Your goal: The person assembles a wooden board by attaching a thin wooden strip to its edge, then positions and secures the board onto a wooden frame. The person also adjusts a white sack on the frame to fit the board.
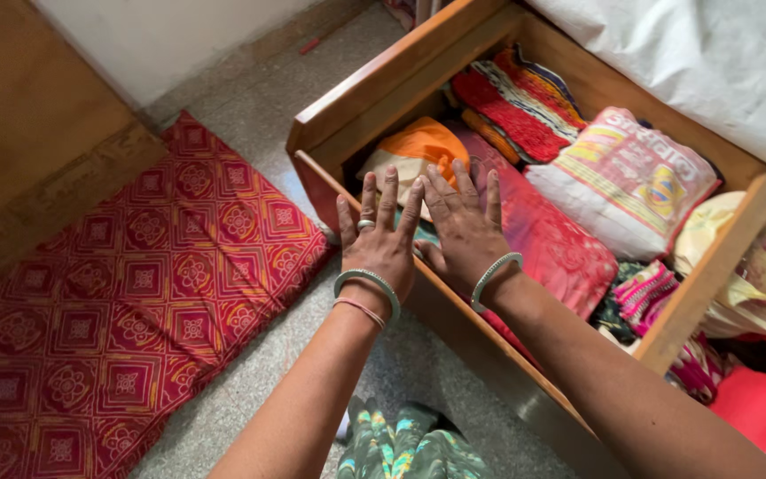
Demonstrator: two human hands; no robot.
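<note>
Over front edge of open wooden drawer (720, 257): left hand (381, 239) and right hand (465, 231) flat, fingers spread, side by side, gripping nothing, pressing folded red patterned cloth (551, 244) level; orange cloth bundle (423, 146) at 12 o'clock.

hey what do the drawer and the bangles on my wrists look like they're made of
The drawer looks like wood, brown with a smooth finished rim. The bangles, on the left hand and the right hand, look like silvery metal with a dull shine, though plastic can't be ruled out.
</note>
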